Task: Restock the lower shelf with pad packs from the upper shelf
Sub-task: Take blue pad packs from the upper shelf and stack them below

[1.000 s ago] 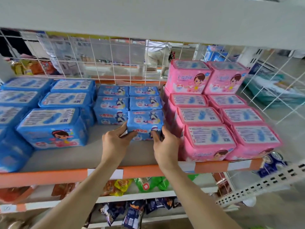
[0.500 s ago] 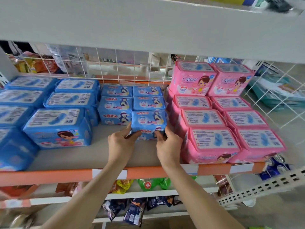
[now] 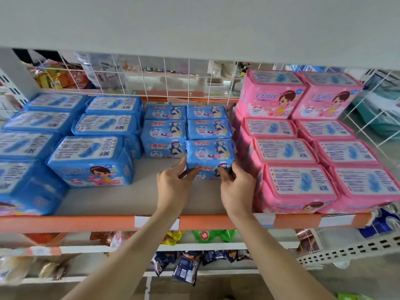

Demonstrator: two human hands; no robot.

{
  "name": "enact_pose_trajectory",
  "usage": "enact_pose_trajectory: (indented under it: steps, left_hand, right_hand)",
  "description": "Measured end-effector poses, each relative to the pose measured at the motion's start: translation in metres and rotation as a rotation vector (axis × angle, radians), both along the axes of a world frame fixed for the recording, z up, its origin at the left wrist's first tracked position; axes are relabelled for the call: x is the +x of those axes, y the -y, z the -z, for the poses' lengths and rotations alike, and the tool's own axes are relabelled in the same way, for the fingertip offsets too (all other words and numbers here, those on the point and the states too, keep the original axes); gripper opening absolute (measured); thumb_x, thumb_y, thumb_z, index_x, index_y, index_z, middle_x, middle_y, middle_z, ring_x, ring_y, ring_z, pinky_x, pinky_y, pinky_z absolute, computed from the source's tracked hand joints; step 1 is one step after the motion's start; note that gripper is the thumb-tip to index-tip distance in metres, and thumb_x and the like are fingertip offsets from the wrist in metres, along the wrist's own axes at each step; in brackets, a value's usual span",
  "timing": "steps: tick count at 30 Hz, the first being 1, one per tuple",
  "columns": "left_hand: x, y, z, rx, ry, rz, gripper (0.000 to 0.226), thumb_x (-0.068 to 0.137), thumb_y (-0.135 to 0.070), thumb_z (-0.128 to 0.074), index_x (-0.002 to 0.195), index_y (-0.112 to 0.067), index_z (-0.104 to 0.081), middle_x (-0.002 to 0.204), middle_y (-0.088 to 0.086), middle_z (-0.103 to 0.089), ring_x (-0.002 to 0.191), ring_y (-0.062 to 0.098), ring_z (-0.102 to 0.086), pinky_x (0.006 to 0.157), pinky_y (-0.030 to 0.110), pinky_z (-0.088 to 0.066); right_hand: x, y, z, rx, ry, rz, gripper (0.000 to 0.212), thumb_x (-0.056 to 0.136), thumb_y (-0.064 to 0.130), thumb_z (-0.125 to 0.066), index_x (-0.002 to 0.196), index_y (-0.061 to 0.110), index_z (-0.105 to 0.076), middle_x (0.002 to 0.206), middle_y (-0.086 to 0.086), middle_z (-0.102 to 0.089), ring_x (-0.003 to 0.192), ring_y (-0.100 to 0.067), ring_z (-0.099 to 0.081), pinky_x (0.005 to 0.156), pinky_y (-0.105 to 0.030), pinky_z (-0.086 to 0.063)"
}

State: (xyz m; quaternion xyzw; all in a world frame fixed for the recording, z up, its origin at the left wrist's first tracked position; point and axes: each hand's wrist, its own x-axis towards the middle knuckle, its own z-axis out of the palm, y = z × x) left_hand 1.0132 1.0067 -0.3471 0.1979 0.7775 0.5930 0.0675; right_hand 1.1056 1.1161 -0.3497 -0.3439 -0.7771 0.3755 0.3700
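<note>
Still holding the small soft blue plastic pad pack tight between left grip and right grip. Hardly moved since before; likely just being tidied into place.

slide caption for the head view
Left hand and right hand grip a small blue plastic pad pack on the orange-edged shelf.

Both forearms reach forward side by side; left hand and right hand grip a pack from either side (thumbs on its front)
</note>
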Motion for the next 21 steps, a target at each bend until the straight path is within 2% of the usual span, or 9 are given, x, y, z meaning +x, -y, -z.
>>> enact_pose_trajectory:
  steps: [5, 8, 10, 11, 12, 14, 18, 20, 21]
  left_hand:
    - [-0.01, -0.01, -0.006, -0.002, 0.047, 0.009, 0.046, 0.083, -0.02, -0.082, 0.127, -0.019, -0.069, 0.101, -0.002, -0.078, 0.073, -0.014, -0.052, 0.069, 0.018, -0.052]
    - [-0.014, -0.014, -0.012, -0.015, 0.057, 0.024, 0.046, 0.084, -0.018, -0.08, 0.129, -0.017, -0.068, 0.115, 0.009, -0.072, 0.095, -0.014, -0.058, 0.08, 0.029, -0.054]
    - [-0.013, -0.011, -0.014, -0.044, 0.071, 0.032, 0.052, 0.084, -0.022, -0.081, 0.133, -0.017, -0.064, 0.12, 0.009, -0.069, 0.098, -0.019, -0.045, 0.086, 0.034, -0.051]
    - [-0.013, -0.008, -0.015, -0.071, 0.069, 0.033, 0.056, 0.083, -0.025, -0.082, 0.134, -0.017, -0.062, 0.123, 0.007, -0.069, 0.105, -0.012, -0.053, 0.088, 0.035, -0.052]
    - [-0.011, -0.005, -0.017, -0.102, 0.06, 0.025, 0.06, 0.081, -0.028, -0.083, 0.136, -0.016, -0.06, 0.127, 0.005, -0.068, 0.112, -0.002, -0.061, 0.095, 0.037, -0.053]
    - [-0.011, 0.003, -0.019, -0.122, 0.055, -0.009, 0.066, 0.079, -0.034, -0.084, 0.138, -0.014, -0.059, 0.136, 0.002, -0.063, 0.124, 0.012, -0.059, 0.106, 0.036, -0.049]
    - [-0.022, 0.024, -0.023, -0.049, 0.097, -0.141, 0.081, 0.074, -0.059, -0.076, 0.142, -0.022, -0.053, 0.136, -0.004, -0.062, 0.128, 0.015, -0.055, 0.108, 0.043, -0.048]
    - [-0.03, 0.031, -0.025, -0.04, 0.072, -0.166, 0.068, 0.078, -0.061, -0.069, 0.135, -0.026, -0.056, 0.126, -0.01, -0.066, 0.122, 0.013, -0.058, 0.105, 0.045, -0.049]
    - [-0.033, 0.033, -0.026, -0.031, 0.074, -0.157, 0.062, 0.083, -0.058, -0.067, 0.135, -0.027, -0.055, 0.125, -0.012, -0.066, 0.121, 0.011, -0.059, 0.106, 0.045, -0.048]
  right_hand:
    - [-0.009, -0.007, 0.0, -0.01, -0.012, 0.03, 0.016, 0.09, 0.003, -0.068, 0.105, 0.004, -0.071, 0.095, -0.005, -0.076, 0.085, -0.007, -0.065, 0.073, -0.018, -0.046]
    - [-0.014, -0.013, -0.001, -0.009, 0.012, 0.039, 0.019, 0.09, 0.004, -0.068, 0.109, 0.004, -0.071, 0.096, -0.007, -0.076, 0.088, -0.014, -0.068, 0.077, -0.028, -0.052]
    - [-0.012, -0.011, -0.001, -0.035, 0.024, 0.029, 0.023, 0.091, 0.005, -0.067, 0.113, 0.006, -0.069, 0.099, -0.005, -0.076, 0.091, -0.015, -0.068, 0.081, -0.033, -0.054]
    - [-0.01, -0.008, -0.002, -0.065, 0.025, 0.007, 0.028, 0.092, 0.005, -0.065, 0.119, 0.008, -0.067, 0.102, -0.003, -0.075, 0.095, -0.015, -0.068, 0.085, -0.033, -0.054]
    - [-0.009, -0.006, -0.005, -0.122, 0.016, -0.028, 0.037, 0.092, 0.004, -0.064, 0.129, 0.012, -0.062, 0.108, 0.0, -0.073, 0.1, -0.012, -0.067, 0.088, -0.03, -0.054]
    - [-0.01, -0.004, -0.009, -0.27, -0.021, -0.116, 0.062, 0.091, 0.0, -0.063, 0.147, 0.02, -0.044, 0.122, 0.01, -0.066, 0.111, -0.002, -0.062, 0.094, -0.019, -0.049]
    - [-0.015, -0.011, -0.018, -0.399, 0.058, -0.189, 0.099, 0.085, -0.005, -0.065, 0.159, 0.028, -0.009, 0.127, 0.026, -0.051, 0.107, 0.007, -0.058, 0.09, -0.016, -0.047]
    - [-0.018, -0.014, -0.023, -0.433, 0.062, -0.227, 0.104, 0.083, -0.012, -0.062, 0.159, 0.029, -0.004, 0.13, 0.019, -0.051, 0.105, 0.012, -0.057, 0.09, -0.018, -0.052]
    - [-0.02, -0.016, -0.025, -0.443, 0.062, -0.244, 0.104, 0.082, -0.014, -0.06, 0.159, 0.028, -0.004, 0.133, 0.017, -0.05, 0.108, 0.01, -0.057, 0.094, -0.026, -0.054]
